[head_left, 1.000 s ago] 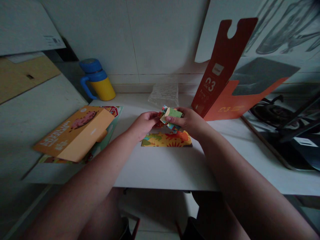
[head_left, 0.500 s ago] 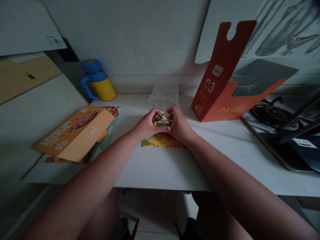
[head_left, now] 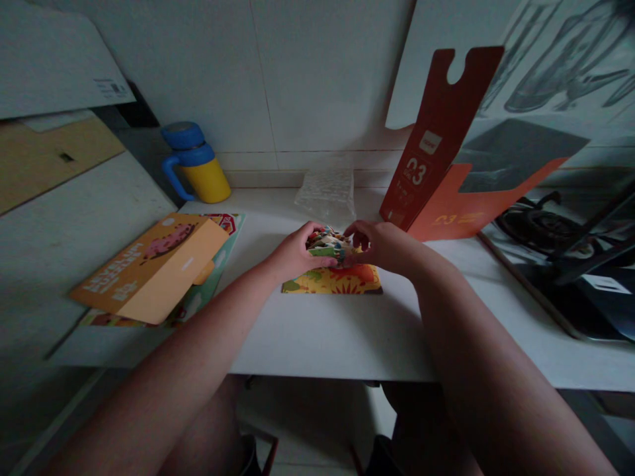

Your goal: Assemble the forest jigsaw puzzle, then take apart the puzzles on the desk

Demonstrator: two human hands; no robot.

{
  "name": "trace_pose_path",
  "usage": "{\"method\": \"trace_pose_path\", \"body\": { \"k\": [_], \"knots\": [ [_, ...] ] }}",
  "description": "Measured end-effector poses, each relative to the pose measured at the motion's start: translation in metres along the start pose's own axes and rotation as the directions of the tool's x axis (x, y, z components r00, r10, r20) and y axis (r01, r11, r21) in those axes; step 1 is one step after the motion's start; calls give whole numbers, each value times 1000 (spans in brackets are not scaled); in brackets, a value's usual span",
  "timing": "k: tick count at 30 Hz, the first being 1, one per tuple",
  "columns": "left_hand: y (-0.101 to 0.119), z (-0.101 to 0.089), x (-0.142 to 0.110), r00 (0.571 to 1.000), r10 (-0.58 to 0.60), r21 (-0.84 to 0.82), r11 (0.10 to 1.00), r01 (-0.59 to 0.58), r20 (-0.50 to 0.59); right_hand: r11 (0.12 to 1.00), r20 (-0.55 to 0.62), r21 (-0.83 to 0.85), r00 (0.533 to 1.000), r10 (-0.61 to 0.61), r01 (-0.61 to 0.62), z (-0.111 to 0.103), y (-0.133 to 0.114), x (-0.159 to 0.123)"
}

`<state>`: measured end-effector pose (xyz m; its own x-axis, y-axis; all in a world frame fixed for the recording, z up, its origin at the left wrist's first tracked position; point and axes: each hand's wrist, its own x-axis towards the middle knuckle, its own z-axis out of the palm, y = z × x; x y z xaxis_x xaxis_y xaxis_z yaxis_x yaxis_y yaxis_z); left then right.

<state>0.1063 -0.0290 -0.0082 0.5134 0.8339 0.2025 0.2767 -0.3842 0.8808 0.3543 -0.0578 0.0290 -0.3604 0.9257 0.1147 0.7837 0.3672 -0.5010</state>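
My left hand (head_left: 294, 252) is curled round a small stack of colourful puzzle pieces (head_left: 325, 243), held just above the white table (head_left: 322, 330). Fingertips of my right hand (head_left: 381, 246) pinch the right side of the same stack. Under both hands lies a flat orange and yellow puzzle board (head_left: 331, 280), partly covered by them.
An orange box (head_left: 149, 268) lies on a printed sheet at the left. A yellow mug with a blue lid (head_left: 197, 164) stands at the back left. A clear plastic bag (head_left: 327, 187) and an orange cardboard stand (head_left: 441, 158) are behind. A gas stove (head_left: 560, 244) is at the right.
A second ago my right hand held the pieces fanned out; both hands then squeezed them into a stack. Now my right hand has shifted right, uncovering more of the board.
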Motion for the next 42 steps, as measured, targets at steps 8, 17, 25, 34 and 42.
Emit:
{"method": "trace_pose_path", "body": {
  "k": [8,17,25,34,42],
  "knots": [
    [5,1,-1,1000,12,108,994,-9,-27,994,-32,108,999,37,-34,9,-18,2],
    [2,-9,2,996,78,184,981,-68,-50,983,-115,182,992,43,-22,15,-22,3],
    [-10,-8,4,998,66,154,986,-63,-15,973,-51,222,997,-49,59,17,-23,-1],
    [-9,-4,5,992,126,190,974,-122,-9,966,-9,237,995,-103,102,55,-38,3],
    [-10,-6,6,987,152,297,946,-132,-44,987,-141,110,985,-99,115,52,-35,8]
  ]
}}
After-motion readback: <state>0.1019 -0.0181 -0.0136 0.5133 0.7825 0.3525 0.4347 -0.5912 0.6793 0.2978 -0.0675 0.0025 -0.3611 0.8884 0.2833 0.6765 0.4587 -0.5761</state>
